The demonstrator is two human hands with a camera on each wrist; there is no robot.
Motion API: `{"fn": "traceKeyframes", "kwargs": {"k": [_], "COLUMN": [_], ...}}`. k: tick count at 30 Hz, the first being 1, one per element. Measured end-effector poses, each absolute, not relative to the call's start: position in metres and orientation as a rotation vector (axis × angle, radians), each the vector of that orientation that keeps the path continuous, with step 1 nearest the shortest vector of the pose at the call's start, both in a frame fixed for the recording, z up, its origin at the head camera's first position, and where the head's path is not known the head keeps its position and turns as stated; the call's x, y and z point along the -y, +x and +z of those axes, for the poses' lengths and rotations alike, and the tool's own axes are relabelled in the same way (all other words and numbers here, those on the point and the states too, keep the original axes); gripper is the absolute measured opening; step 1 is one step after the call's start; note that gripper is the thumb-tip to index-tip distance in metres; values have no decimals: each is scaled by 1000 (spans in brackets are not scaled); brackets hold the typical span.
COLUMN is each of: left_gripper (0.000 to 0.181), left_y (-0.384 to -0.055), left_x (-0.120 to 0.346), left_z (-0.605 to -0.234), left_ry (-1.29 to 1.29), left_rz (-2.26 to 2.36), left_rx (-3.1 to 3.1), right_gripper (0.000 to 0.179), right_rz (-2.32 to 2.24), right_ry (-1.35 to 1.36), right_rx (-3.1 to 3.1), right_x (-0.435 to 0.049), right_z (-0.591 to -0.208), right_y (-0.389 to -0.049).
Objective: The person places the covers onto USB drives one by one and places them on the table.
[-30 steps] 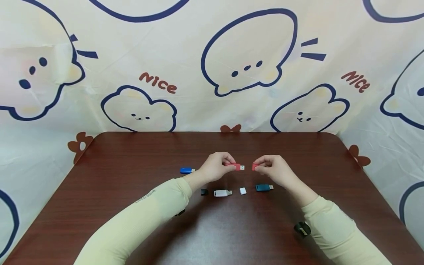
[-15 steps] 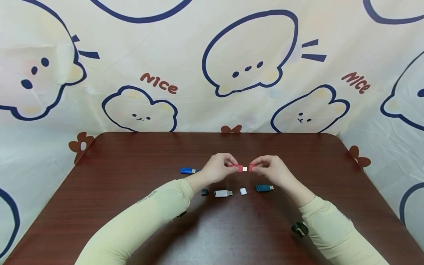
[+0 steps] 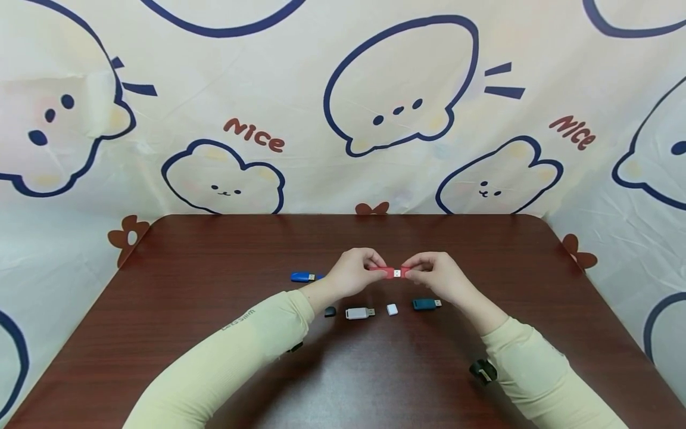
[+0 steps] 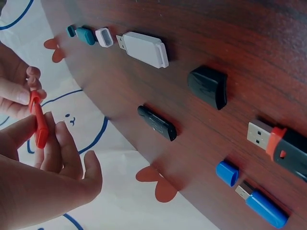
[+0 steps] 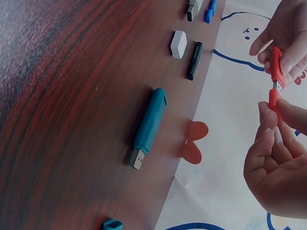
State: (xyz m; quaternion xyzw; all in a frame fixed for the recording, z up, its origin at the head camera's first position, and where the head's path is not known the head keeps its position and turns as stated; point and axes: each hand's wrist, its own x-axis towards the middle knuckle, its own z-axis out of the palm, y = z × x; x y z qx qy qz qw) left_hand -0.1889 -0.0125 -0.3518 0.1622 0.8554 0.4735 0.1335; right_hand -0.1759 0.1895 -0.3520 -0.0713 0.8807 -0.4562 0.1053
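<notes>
Head view shows the fingers of the left hand [image 3: 351, 272] pinching a red USB stick [image 3: 389, 273] and those of the right hand [image 3: 443, 277] pinching its red cap [image 3: 405, 272]; both grips are narrow. Between the two red pieces the metal plug [image 3: 397, 273] shows bare, pointing into the cap; whether its tip has entered the mouth I cannot tell. The pair is raised over the dark wooden counter [image 3: 375, 375], roughly in line.

The likeliest trouble, I judge, is a small tilt or a cap turned the wrong way round the plug, making the rim catch on the metal edge. Pushing hard against that could twist the cap out of so small a pinch and drop it among the look-alike parts.

Below the hands lie a white USB stick [image 3: 356, 313], a white cap [image 3: 392, 310] and a teal USB stick [image 3: 424, 304], plug bare. The left wrist view adds a black cap [image 4: 209, 87], a slim black piece [image 4: 157, 123], a black stick with an orange-red collar [image 4: 293, 152], and a blue USB stick [image 4: 266, 208] just beside its blue cap [image 4: 227, 173]. With several loose caps about, a mismatched one is another risk. Patterned cloth [image 3: 305, 77] hangs behind.
</notes>
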Motion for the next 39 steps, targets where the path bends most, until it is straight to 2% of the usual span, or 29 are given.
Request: {"fn": "traceKeyframes", "kwargs": {"k": [39], "left_gripper": [14], "left_y": [-187], "left_x": [12], "left_z": [-352], "left_ry": [534], "left_rz": [1338], "left_rx": [-2496], "right_gripper": [18], "right_rz": [-1357], "right_ry": [-260], "right_rx": [-2595], "right_x": [-180], "right_z": [-353], "right_y": [-175]}}
